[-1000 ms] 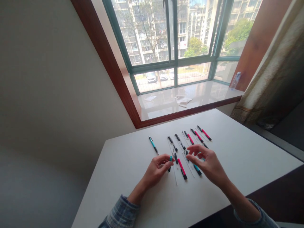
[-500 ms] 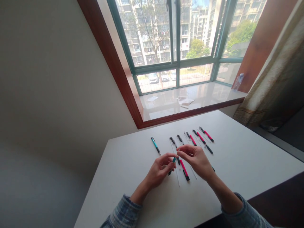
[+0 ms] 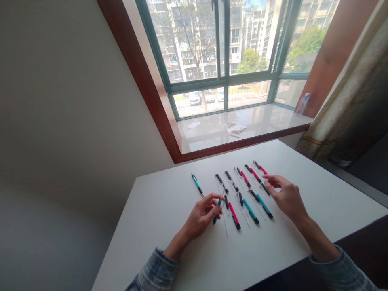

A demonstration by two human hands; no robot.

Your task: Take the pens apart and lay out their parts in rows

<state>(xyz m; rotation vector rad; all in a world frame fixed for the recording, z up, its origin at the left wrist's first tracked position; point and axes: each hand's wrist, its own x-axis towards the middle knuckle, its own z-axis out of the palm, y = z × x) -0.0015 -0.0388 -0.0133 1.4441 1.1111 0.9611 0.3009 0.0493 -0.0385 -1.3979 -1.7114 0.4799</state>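
In my left hand a teal pen barrel is pinched between thumb and fingers, its black end pointing down and a thin refill poking out of the top. My right hand hovers over the right side of the pen parts, fingers curved and thumb apart from the index finger, nothing visible between them. Just by its fingertips lies a black pen grip. Nearer to me are two teal barrels with black ends and a pink barrel, each beside a black grip and a thin refill.
A whole teal pen lies apart on the left of the white table. Farther back are pink barrels, black grips and refills in a row. Behind the table, the window sill bears a cloth and a bottle.
My right hand has moved from the pen in my left hand rightward to the far-right parts, uncovering the teal barrels. My left hand stays nearly in place, still holding the teal barrel.
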